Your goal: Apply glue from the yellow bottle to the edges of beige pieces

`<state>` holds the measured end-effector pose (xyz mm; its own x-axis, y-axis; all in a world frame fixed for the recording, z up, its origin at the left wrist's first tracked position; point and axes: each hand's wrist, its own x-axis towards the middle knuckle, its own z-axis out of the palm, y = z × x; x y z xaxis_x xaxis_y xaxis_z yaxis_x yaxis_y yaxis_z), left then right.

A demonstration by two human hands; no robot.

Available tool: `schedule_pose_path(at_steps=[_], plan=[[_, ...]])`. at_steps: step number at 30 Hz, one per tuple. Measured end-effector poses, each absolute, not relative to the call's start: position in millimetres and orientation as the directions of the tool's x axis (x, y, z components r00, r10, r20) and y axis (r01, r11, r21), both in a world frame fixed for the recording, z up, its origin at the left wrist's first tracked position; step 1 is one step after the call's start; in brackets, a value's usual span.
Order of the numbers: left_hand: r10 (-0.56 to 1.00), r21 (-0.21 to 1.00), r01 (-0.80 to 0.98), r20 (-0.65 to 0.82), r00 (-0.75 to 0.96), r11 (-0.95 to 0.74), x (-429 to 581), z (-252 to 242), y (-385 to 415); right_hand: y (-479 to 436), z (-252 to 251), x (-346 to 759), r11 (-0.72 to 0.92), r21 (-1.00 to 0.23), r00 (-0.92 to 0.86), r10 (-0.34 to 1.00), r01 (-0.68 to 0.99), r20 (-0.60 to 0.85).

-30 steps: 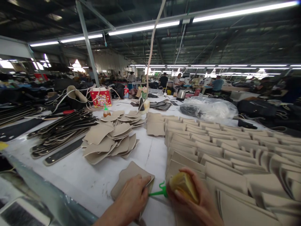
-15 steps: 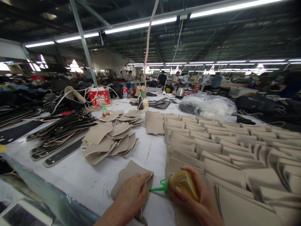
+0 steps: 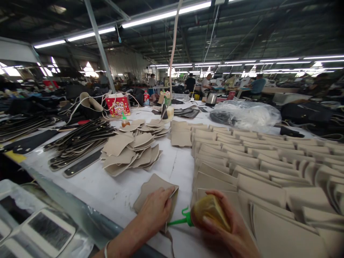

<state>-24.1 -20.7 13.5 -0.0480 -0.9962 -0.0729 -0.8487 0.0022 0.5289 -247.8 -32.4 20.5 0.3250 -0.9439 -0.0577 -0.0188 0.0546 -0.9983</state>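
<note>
- Left hand (image 3: 156, 209) lay flat, fingers together, on piece (image 3: 147, 190) at the near edge of the table (image 3: 107, 186).
- Right hand (image 3: 228, 233) had its fingers clamped round bottle (image 3: 209, 211), with nozzle (image 3: 178, 220) at the piece's edge.
- Step seemed to be edge-gluing; it called for a steady squeeze.

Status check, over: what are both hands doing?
Left hand flat on beige cut piece. Right hand gripping squeeze bottle, green nozzle at piece's edge. Stacked beige pieces close on right.

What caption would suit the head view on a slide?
Left hand presses a beige cut piece on the table while right hand aims a green-nozzled squeeze bottle at its edge.
</note>
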Motion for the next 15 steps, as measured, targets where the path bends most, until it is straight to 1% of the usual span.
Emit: schedule_pose_path(at_steps=[2, 6, 11, 15], plan=[[-0.996, 0.522, -0.853, -0.074, -0.047, 0.002, -24.3, 14.8, -20.2, -31.6, 19.2, -248.8, 0.051, -0.998, 0.309, -0.949, -0.037, -0.06], [-0.997, 0.525, -0.851, -0.061, -0.049, 0.01, -25.4, 16.1, -18.8, -31.1, 18.2, -249.3, 0.079, -0.997, 0.368, -0.926, -0.013, -0.078], [-0.996, 0.522, -0.853, -0.076, -0.05, 0.003, -26.2, 16.3, -18.7, -30.3, 17.2, -247.3, 0.03, -0.998, 0.261, -0.964, -0.059, -0.044], [-0.995, 0.51, -0.86, -0.09, -0.045, -0.007, -26.8, 15.3, -19.5, -30.2, 17.3, -246.1, 0.071, -0.997, 0.328, -0.942, -0.003, -0.068]])
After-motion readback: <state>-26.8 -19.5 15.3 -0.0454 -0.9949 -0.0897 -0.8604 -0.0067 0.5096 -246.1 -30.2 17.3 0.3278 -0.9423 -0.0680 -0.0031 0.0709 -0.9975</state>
